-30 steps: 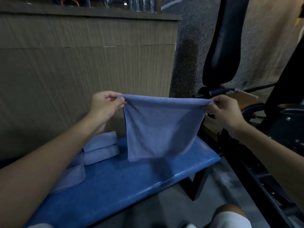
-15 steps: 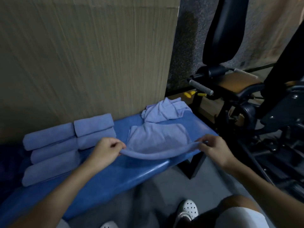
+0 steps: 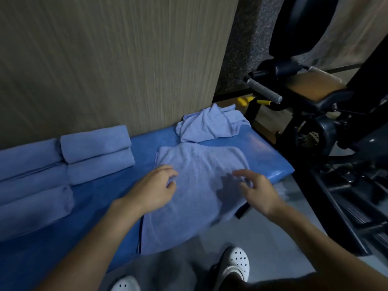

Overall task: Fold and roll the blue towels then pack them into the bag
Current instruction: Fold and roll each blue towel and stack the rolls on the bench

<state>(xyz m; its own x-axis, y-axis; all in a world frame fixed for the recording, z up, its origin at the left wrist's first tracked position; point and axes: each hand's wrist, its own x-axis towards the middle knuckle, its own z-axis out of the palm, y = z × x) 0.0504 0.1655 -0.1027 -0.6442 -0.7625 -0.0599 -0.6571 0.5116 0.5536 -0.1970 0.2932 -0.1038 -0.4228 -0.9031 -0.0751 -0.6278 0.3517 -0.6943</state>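
Lying flat on blue bench, towel hung over near edge. Left hand rested on towel's left side, fingers curled, not pinching. Right hand hovered over right side, fingers spread. Rolled towels stacked at left. Crumpled towel sat far, by wall. No writing could be read.

Towel flat on bench, left hand on it, right hand above
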